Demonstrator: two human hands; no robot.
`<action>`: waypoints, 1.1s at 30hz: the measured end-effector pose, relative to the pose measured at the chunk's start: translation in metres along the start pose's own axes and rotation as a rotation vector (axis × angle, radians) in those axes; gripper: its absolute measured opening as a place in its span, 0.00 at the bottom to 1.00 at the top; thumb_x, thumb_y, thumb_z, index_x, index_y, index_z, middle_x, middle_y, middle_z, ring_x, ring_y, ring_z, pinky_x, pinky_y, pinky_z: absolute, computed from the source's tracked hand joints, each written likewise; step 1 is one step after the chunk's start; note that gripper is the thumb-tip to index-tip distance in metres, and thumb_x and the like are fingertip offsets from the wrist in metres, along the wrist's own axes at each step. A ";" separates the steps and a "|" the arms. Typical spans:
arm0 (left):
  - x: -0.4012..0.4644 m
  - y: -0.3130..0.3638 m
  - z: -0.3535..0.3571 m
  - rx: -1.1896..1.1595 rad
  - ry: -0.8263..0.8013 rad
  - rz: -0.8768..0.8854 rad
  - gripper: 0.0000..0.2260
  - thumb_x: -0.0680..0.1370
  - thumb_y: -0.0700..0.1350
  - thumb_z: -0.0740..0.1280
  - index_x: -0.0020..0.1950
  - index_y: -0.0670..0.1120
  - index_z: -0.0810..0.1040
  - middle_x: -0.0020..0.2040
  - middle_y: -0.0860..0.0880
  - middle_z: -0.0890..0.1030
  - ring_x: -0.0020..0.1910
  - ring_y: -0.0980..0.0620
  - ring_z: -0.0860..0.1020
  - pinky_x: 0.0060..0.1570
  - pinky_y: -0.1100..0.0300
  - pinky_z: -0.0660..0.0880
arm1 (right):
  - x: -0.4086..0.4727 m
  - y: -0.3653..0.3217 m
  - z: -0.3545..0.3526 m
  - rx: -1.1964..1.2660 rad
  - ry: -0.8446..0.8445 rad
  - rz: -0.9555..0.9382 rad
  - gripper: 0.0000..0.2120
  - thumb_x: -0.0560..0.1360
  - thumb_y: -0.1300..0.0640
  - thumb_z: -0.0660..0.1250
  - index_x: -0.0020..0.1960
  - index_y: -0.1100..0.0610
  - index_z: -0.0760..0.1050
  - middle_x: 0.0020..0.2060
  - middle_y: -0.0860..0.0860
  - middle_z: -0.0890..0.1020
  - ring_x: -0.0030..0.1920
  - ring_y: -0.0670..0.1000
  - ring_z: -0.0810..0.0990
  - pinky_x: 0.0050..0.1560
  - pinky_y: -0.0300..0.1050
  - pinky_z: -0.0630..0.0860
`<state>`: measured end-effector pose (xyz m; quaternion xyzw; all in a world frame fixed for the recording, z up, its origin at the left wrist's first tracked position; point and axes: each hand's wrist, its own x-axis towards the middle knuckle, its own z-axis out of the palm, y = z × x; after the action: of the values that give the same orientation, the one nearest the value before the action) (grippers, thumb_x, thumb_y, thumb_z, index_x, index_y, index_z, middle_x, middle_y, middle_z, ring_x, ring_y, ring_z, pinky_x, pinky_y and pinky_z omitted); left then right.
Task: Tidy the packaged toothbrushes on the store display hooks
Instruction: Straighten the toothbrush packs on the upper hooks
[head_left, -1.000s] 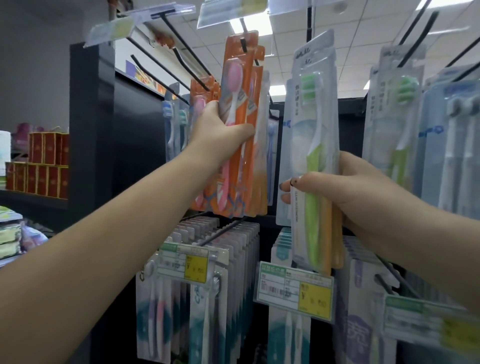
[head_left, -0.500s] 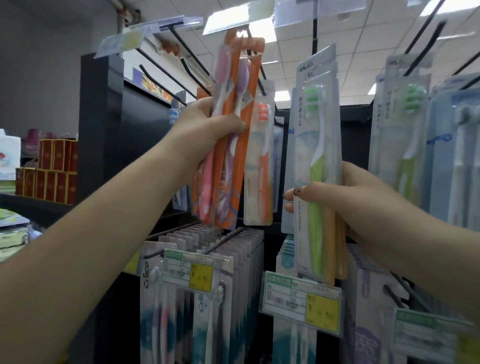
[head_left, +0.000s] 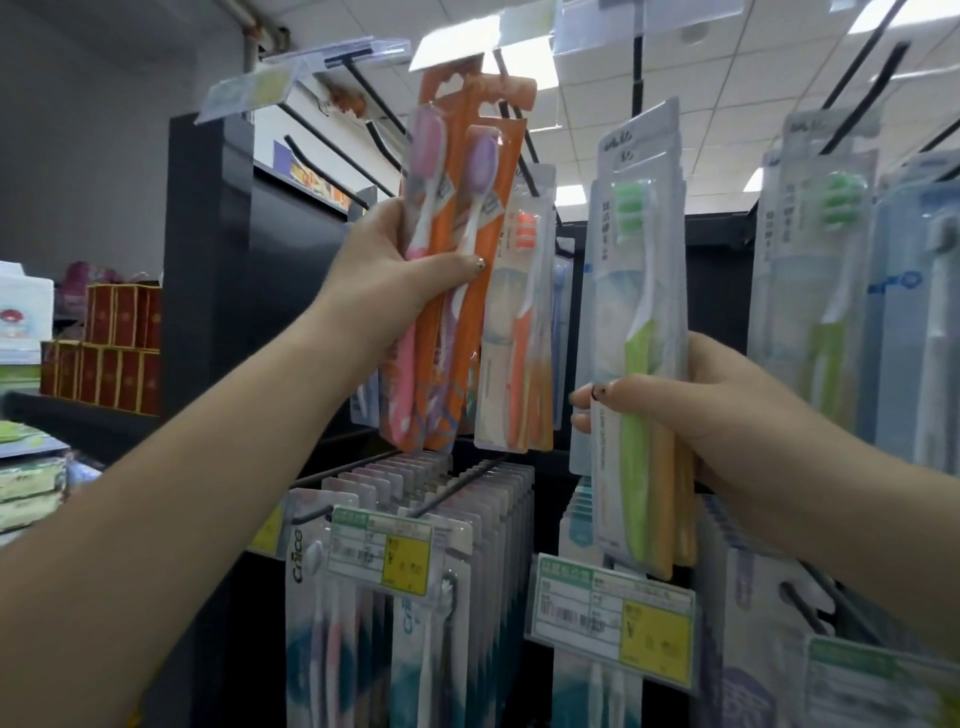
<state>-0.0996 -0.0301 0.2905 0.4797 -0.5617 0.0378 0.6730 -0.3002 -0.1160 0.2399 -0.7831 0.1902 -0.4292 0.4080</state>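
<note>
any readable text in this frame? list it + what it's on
"Crico": white toothbrush pack, lower left hook, printed vertically.
"¥": yellow panels of two price tags; prices and barcodes blurred.
Vertical characters on the green toothbrush pack: too blurred.
Blue lettering on the far-right pack: unreadable.

head cam | single view | faces forward, tilted upward | close to display hooks (head_left: 363, 88)

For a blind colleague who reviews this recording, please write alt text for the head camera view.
A person's left hand grips a bunch of orange toothbrush packs at a store display, while the right hand holds clear packs with a green toothbrush. More packs and yellow price tags hang below.
</note>
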 end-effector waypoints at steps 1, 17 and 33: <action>-0.001 -0.002 0.004 -0.022 0.021 0.006 0.20 0.71 0.43 0.72 0.61 0.45 0.73 0.49 0.48 0.82 0.44 0.51 0.84 0.48 0.50 0.80 | 0.000 0.000 0.001 0.009 -0.008 -0.002 0.19 0.65 0.52 0.72 0.55 0.49 0.73 0.50 0.49 0.84 0.52 0.51 0.82 0.58 0.56 0.75; -0.014 -0.007 0.017 -0.303 0.099 -0.040 0.19 0.71 0.39 0.71 0.61 0.45 0.71 0.50 0.46 0.82 0.43 0.50 0.84 0.42 0.57 0.80 | 0.007 0.000 0.006 0.016 -0.018 -0.027 0.20 0.63 0.51 0.76 0.53 0.50 0.76 0.47 0.49 0.85 0.51 0.52 0.83 0.58 0.56 0.75; -0.007 -0.059 -0.022 -0.048 0.563 -0.130 0.13 0.72 0.43 0.70 0.55 0.45 0.75 0.47 0.50 0.81 0.42 0.55 0.83 0.40 0.57 0.80 | 0.014 0.006 0.014 -0.001 -0.041 -0.001 0.19 0.62 0.48 0.76 0.51 0.50 0.77 0.44 0.48 0.85 0.49 0.51 0.83 0.57 0.57 0.76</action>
<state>-0.0514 -0.0429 0.2521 0.4692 -0.3215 0.1130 0.8147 -0.2804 -0.1218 0.2375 -0.7919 0.1815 -0.4132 0.4114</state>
